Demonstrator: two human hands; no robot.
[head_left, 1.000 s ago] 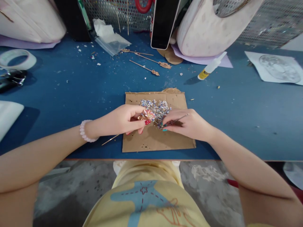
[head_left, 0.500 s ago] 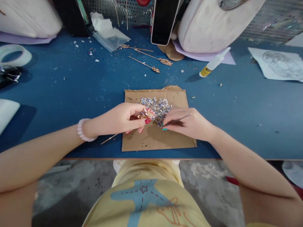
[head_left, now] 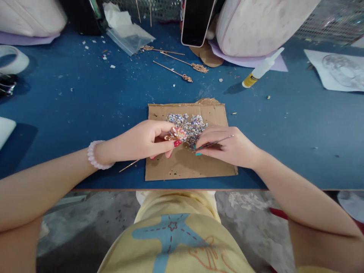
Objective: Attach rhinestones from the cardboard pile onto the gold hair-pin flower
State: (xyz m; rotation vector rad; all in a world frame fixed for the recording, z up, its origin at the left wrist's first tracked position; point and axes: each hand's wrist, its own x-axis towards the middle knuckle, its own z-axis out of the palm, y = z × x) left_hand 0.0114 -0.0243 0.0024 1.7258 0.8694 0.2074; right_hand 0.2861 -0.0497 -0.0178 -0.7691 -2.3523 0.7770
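My left hand (head_left: pixel 139 140) is closed on a gold-coloured hairpin whose flower-like head (head_left: pixel 180 134) carries pink and pale stones. Its thin stick (head_left: pixel 129 165) pokes out under my wrist side. In my right hand (head_left: pixel 233 147) a slim pair of metal tweezers (head_left: pixel 218 142) is pinched, tips pointing left and low near the stones. Whether the tips grip a stone is too small to tell. Between both hands a heap of small shiny rhinestones (head_left: pixel 191 124), blue, silver and clear, lies on a piece of brown cardboard (head_left: pixel 189 168).
Several more gold hairpins (head_left: pixel 174 71) lie beyond the cardboard. A glue bottle (head_left: pixel 257 74) with a yellow label stands at the right. Farther back are a phone (head_left: pixel 197 22), a plastic bag (head_left: pixel 129 38) and a pale bag (head_left: pixel 256 30). A tape roll (head_left: pixel 21 60) is at left.
The view has shifted slightly. The tweezers lie a little flatter, their tips slightly farther left beside the heap. My left hand keeps its hold on the hairpin.
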